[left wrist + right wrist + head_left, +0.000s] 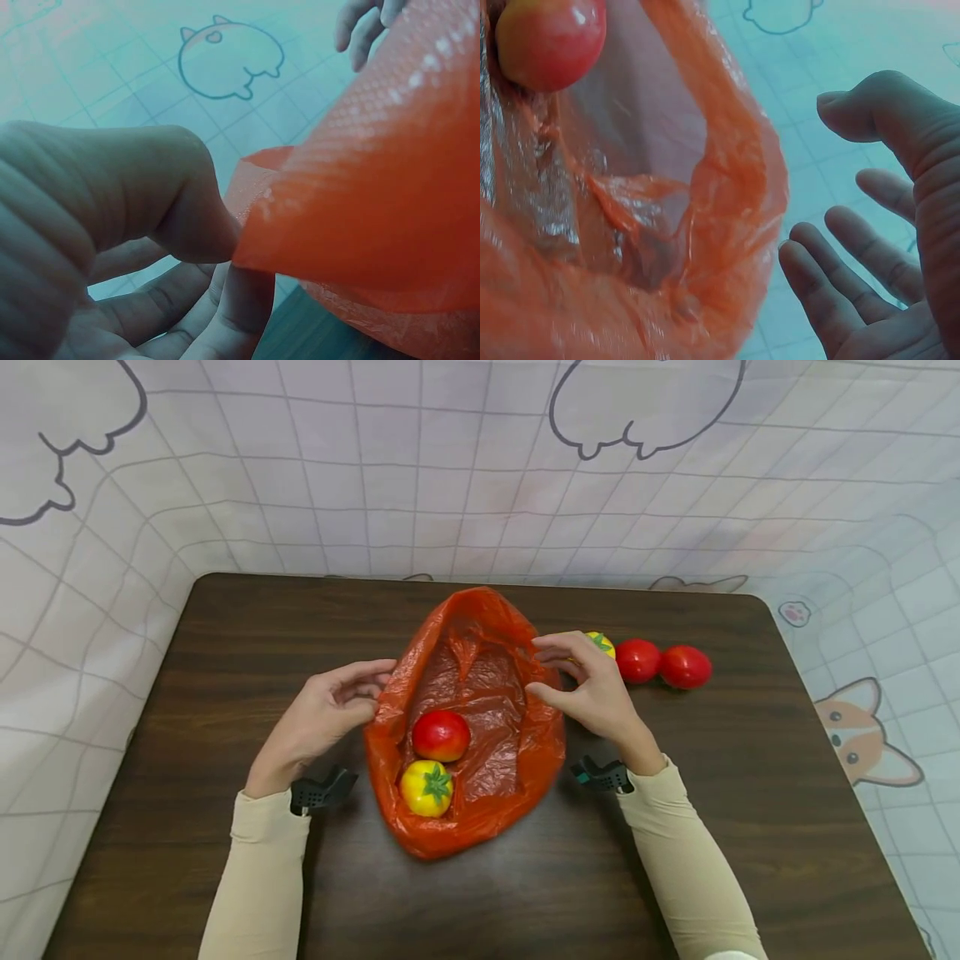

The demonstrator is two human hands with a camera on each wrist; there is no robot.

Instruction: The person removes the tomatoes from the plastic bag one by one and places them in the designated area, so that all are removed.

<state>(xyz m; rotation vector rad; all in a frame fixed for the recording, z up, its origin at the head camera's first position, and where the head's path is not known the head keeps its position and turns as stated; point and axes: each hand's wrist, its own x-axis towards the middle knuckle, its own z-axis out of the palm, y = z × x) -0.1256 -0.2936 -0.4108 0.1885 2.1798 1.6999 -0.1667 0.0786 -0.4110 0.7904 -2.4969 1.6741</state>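
Note:
An orange-red plastic bag [480,831] lies on the table with its mouth spread wide. Inside it, toward the near left, are a red fruit with a yellowish patch [441,735] and a yellow fruit with a green leafy top [426,789]. My left hand [318,718] pinches the bag's left rim between thumb and finger, as the left wrist view shows up close. At the right rim is my right hand [588,685], its fingers spread and holding nothing. In the right wrist view a gap shows between those fingers [810,281] and the plastic.
Beyond the right hand, two red fruits [685,667] sit side by side, with a yellow fruit [602,643] partly hidden behind that hand. The dark wooden table [247,635] meets a white grid-patterned cloth [450,485] at its back and sides.

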